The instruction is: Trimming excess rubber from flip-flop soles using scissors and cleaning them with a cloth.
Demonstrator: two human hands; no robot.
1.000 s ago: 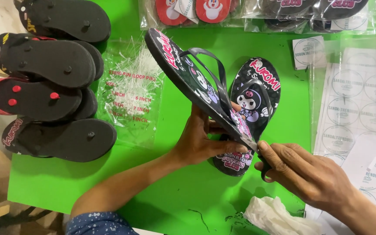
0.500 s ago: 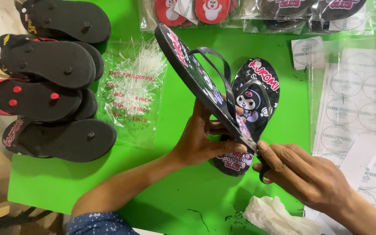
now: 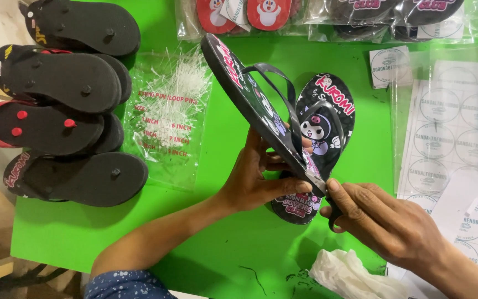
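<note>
- Flip-flop (image 3: 250,99), black with cartoon print: held tilted on edge above green counter (image 3: 206,221), over its flat-lying mate (image 3: 322,138).
- Left hand (image 3: 255,177) gripping its heel end.
- Right hand (image 3: 388,224) closed, pinching same heel edge.
- Stacked black sandals (image 3: 62,105) lie well left.
</note>
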